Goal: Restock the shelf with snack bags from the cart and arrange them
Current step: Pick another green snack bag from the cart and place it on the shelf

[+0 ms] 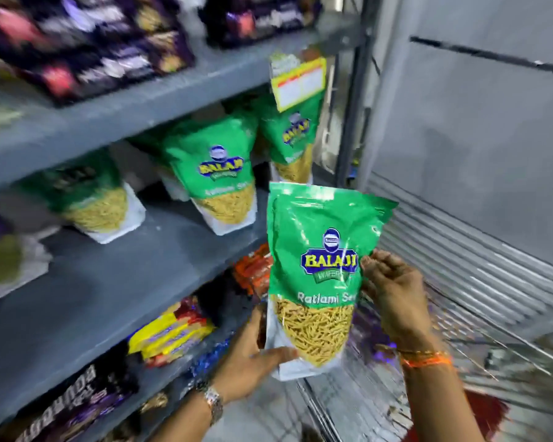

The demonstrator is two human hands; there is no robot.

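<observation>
I hold a green Balaji Ratlami Sev snack bag (316, 269) upright in front of the grey shelf (134, 260). My left hand (253, 355) grips its lower left corner from below. My right hand (393, 298) touches its right edge with the fingers partly spread. Three matching green bags stand at the back of the middle shelf: one at the left (90, 199), one in the middle (217, 177), one at the right (291, 141). The wire cart (444, 314) lies below and to the right of my hands.
Dark purple packs (93, 46) fill the upper shelf. Yellow, orange and dark packs (170, 333) sit on the lower shelf. A yellow price tag (300, 84) hangs from the upper shelf edge. A grey wall (476, 138) rises at the right.
</observation>
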